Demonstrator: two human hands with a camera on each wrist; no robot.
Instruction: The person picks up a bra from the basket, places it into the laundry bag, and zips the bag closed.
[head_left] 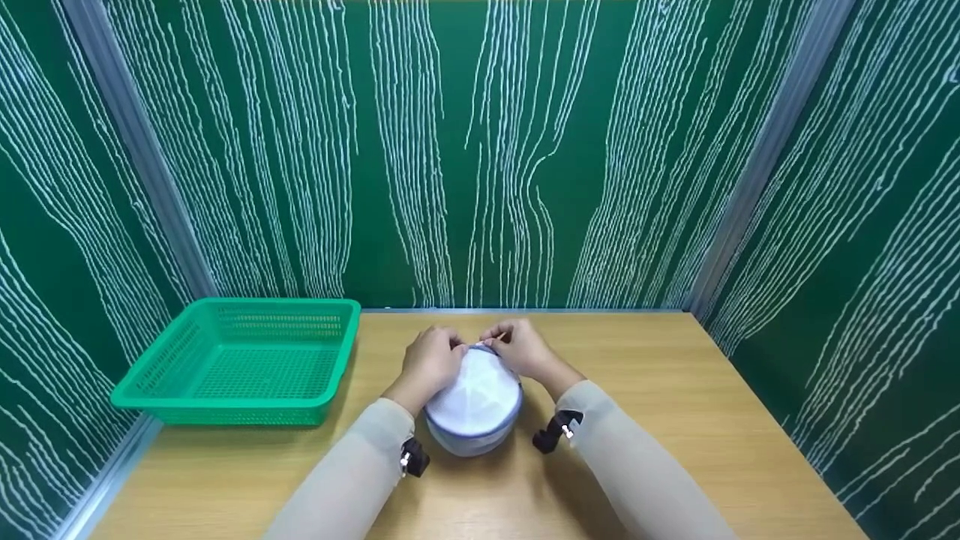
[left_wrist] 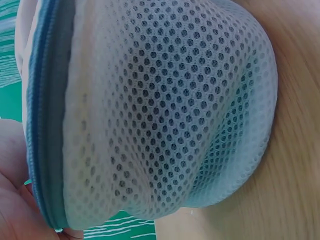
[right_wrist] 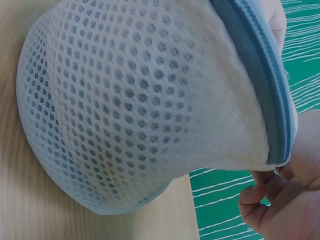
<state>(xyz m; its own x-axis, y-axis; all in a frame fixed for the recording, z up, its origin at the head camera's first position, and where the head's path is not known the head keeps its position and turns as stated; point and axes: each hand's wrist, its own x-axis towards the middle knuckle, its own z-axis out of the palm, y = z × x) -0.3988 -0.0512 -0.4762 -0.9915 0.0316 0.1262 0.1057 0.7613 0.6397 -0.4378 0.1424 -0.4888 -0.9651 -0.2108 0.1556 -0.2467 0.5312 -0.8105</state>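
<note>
A round white mesh laundry bag [head_left: 476, 394] with a blue-grey zipper [left_wrist: 42, 120] round its top edge stands on the wooden table. My left hand [head_left: 435, 361] pinches the far edge of the bag, thumb on top. Close beside it my right hand [head_left: 526, 351] has its fingers curled at the same zippered edge, pinching it. The wrist views show the honeycomb mesh side [right_wrist: 125, 95] of the bag bulging below the zipper. What lies under the fingertips is hidden, so a zipper pull cannot be made out clearly.
A green plastic basket [head_left: 262, 409] with slotted walls stands at the table's left side. Green panels [head_left: 465, 135] with white wavy lines close off the back and both sides, with grey metal posts [head_left: 772, 142] at the corners. The wooden table [head_left: 637, 360] extends to the right.
</note>
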